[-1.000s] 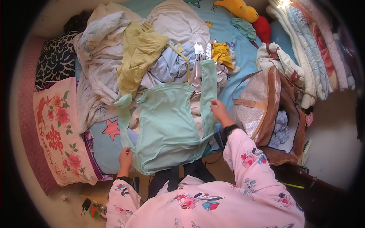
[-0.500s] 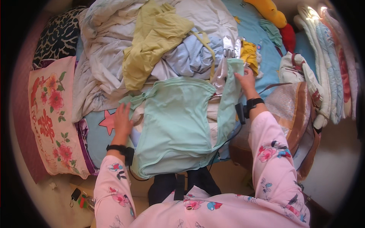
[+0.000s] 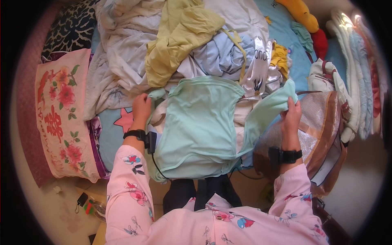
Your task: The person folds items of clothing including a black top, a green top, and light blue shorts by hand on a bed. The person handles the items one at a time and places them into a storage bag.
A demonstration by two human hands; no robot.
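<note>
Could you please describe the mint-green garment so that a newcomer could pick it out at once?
On the bed, look to the edge nearest the dark-trousered legs. There lies the mint-green garment, between the left hand and the right hand, which holds one long strip out sideways. Unlike the crumpled yellow cloth beyond, it is spread fairly flat.

You are in a home, in what looks like a bedroom: before you is a bed [image 3: 281,24] with a blue, star-printed sheet. At the bed's left side lie a pink floral pillow [image 3: 65,118] and a black-patterned pillow [image 3: 71,30]; at its far right, a yellow plush toy [image 3: 300,14]. Rumpled pale bedding [image 3: 118,57] covers the bed's middle, a mint-green garment [image 3: 200,122] its near edge, and folded quilts [image 3: 346,73] line its right.
</note>
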